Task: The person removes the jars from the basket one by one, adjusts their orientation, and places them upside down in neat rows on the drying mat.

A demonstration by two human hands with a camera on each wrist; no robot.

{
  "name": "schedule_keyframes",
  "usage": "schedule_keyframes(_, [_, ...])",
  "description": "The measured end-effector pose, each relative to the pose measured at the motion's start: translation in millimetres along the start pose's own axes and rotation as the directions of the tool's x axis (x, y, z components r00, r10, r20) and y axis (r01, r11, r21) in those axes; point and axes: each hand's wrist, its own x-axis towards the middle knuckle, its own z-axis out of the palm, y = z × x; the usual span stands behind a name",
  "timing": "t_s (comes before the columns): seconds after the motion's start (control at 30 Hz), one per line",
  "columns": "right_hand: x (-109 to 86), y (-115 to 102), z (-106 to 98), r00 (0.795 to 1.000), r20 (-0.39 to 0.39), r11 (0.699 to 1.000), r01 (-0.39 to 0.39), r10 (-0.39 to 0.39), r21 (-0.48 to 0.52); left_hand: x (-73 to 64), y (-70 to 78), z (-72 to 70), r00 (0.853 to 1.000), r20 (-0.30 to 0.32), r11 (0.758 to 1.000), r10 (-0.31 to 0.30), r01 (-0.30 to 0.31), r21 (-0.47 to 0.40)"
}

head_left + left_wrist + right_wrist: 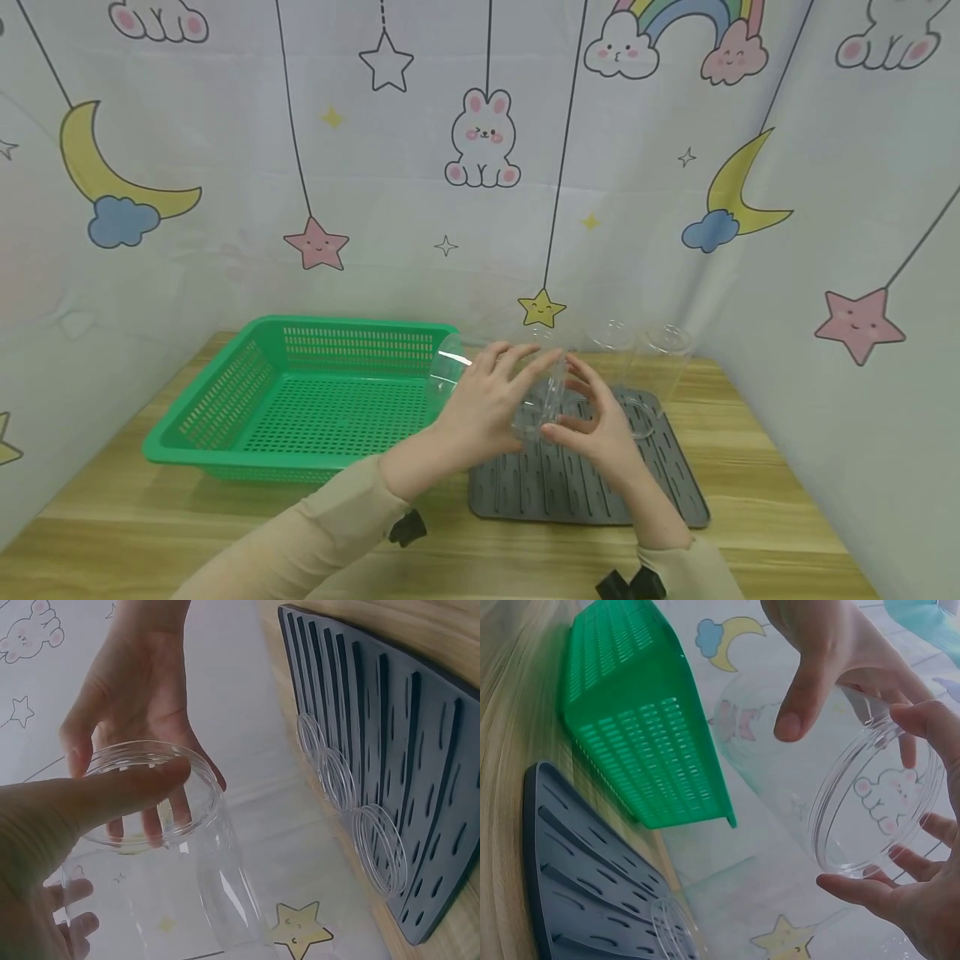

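A clear, wide-mouthed jar (448,371) is held on its side above the table, between the green basket and the grey mat. My left hand (480,404) grips its body, with the thumb along the clear wall in the right wrist view. At the jar's right end, my right hand (600,425) curls its fingers and thumb around the round, ridged rim (832,802). Through the clear wall nothing shows inside the jar (225,892). Several clear containers stand upright behind the hands, among them a tall one (663,367) at the mat's back right.
The green slotted basket (300,458) stands on the left of the wooden table (420,567). A grey ribbed drying mat (517,492) lies to the right, under the hands. Behind the table hangs a white cloth (420,167) printed with rabbits, stars and moons.
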Motion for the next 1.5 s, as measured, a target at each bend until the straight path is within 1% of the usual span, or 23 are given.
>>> schedule_keyframes(0.07, [0.1, 0, 0, 1.0, -0.002, 1.0, 0.001, -0.001, 0.004, -0.3, -1.9, -0.9, 1.0, 0.012, 1.0, 0.007, -0.007, -0.03])
schedule_keyframes(0.13, [0.2, 0, -1, 1.0, -0.003, 1.0, 0.003, -0.003, 0.005, -0.4, -4.6, -2.1, 1.0, 0.006, 0.997, 0.021, -0.02, -0.071])
schedule_keyframes(0.2, [0.2, -1, -2, 1.0, -0.003, 1.0, 0.004, -0.004, 0.002, -0.3, -8.0, -3.4, 0.999, -0.013, 0.99, 0.034, -0.035, -0.137])
schedule_keyframes(0.27, [0.1, -1, -3, 1.0, -0.004, 1.0, 0.007, -0.007, -0.003, 0.1, -12.0, -5.4, 0.997, -0.056, 0.974, 0.052, -0.063, -0.216])
schedule_keyframes(0.33, [-0.2, -2, -4, 1.0, -0.005, 1.0, 0.007, -0.007, -0.005, 0.3, -16.3, -8.0, 0.993, -0.103, 0.949, 0.056, -0.085, -0.304])
schedule_keyframes(0.4, [-0.4, -3, -5, 1.0, -0.01, 1.0, 0.007, -0.007, 0.004, 0.3, -20.7, -10.8, 0.989, -0.147, 0.913, 0.032, -0.089, -0.399])
schedule_keyframes(0.43, [-0.7, -4, -5, 1.0, -0.014, 1.0, 0.006, -0.006, 0.005, 0.3, -22.6, -12.5, 0.986, -0.168, 0.891, 0.011, -0.085, -0.447])
schedule_keyframes(0.53, [-0.8, -6, -8, 0.999, -0.033, 1.0, 0.001, -0.001, 0.01, -1.2, -27.8, -16.1, 0.976, -0.192, 0.811, -0.106, -0.027, -0.584])
schedule_keyframes(0.6, [-0.7, -8, -9, 0.999, -0.046, 1.0, -0.007, 0.007, 0.011, -2.7, -31.5, -17.0, 0.962, -0.189, 0.744, -0.198, 0.022, -0.668])
schedule_keyframes(0.63, [-0.6, -9, -10, 0.999, -0.051, 1.0, -0.011, 0.011, 0.008, -3.4, -33.4, -17.0, 0.952, -0.182, 0.707, -0.247, 0.049, -0.706])
schedule_keyframes(0.7, [-0.4, -10, -12, 0.998, -0.056, 1.0, -0.02, 0.021, 0.022, -5.2, -37.8, -16.2, 0.929, -0.149, 0.621, -0.34, 0.103, -0.777])
schedule_keyframes(0.73, [-0.3, -10, -13, 0.998, -0.058, 0.999, -0.025, 0.026, 0.027, -6.0, -40.0, -15.9, 0.915, -0.125, 0.572, -0.385, 0.13, -0.81])
schedule_keyframes(0.8, [-0.3, -11, -15, 0.997, -0.064, 0.999, -0.03, 0.032, 0.036, -7.7, -44.1, -15.7, 0.884, -0.069, 0.449, -0.462, 0.166, -0.878])
schedule_keyframes(0.87, [-0.6, -12, -16, 0.997, -0.072, 0.999, -0.035, 0.037, 0.041, -9.6, -47.9, -15.0, 0.852, 0.003, 0.318, -0.524, 0.199, -0.927])
schedule_keyframes(0.9, [-0.8, -12, -17, 0.996, -0.079, 0.999, -0.034, 0.036, 0.037, -10.5, -49.5, -14.7, 0.836, 0.038, 0.248, -0.547, 0.205, -0.947])
schedule_keyframes(0.97, [-1.1, -14, -19, 0.995, -0.091, 0.999, -0.026, 0.029, 0.026, -12.0, -51.8, -13.9, 0.812, 0.1, 0.113, -0.575, 0.199, -0.974])
schedule_keyframes(1.0, [-1.2, -14, -20, 0.995, -0.097, 1.0, -0.022, 0.023, 0.019, -12.7, -52.8, -13.1, 0.802, 0.126, 0.059, -0.584, 0.196, -0.979])
schedule_keyframes(1.07, [-1.3, -16, -22, 0.995, -0.103, 0.999, -0.001, 0.005, 0.037, -14.0, -53.1, -11.4, 0.785, 0.174, -0.031, -0.594, 0.194, -0.981])
schedule_keyframes(1.1, [-1.4, -17, -23, 0.994, -0.107, 0.999, 0.011, -0.006, 0.05, -14.7, -52.4, -10.5, 0.779, 0.196, -0.07, -0.596, 0.192, -0.979])
schedule_keyframes(1.17, [-1.8, -19, -24, 0.994, -0.11, 0.995, 0.034, -0.023, 0.098, -16.2, -49.8, -8.3, 0.775, 0.238, -0.143, -0.586, 0.189, -0.971])
schedule_keyframes(1.3, [-3.0, -22, -24, 0.992, -0.117, 0.98, 0.063, -0.041, 0.187, -18.1, -41.8, -1.4, 0.778, 0.286, -0.264, -0.56, 0.16, -0.951])
schedule_keyframes(1.37, [-3.5, -21, -24, 0.992, -0.119, 0.975, 0.072, -0.048, 0.212, -18.2, -37.5, 2.0, 0.779, 0.296, -0.307, -0.553, 0.14, -0.941])
schedule_keyframes(1.5, [-3.7, -17, -21, 0.991, -0.114, 0.957, 0.098, -0.069, 0.273, -19.0, -30.4, 8.9, 0.777, 0.318, -0.369, -0.543, 0.119, -0.922])
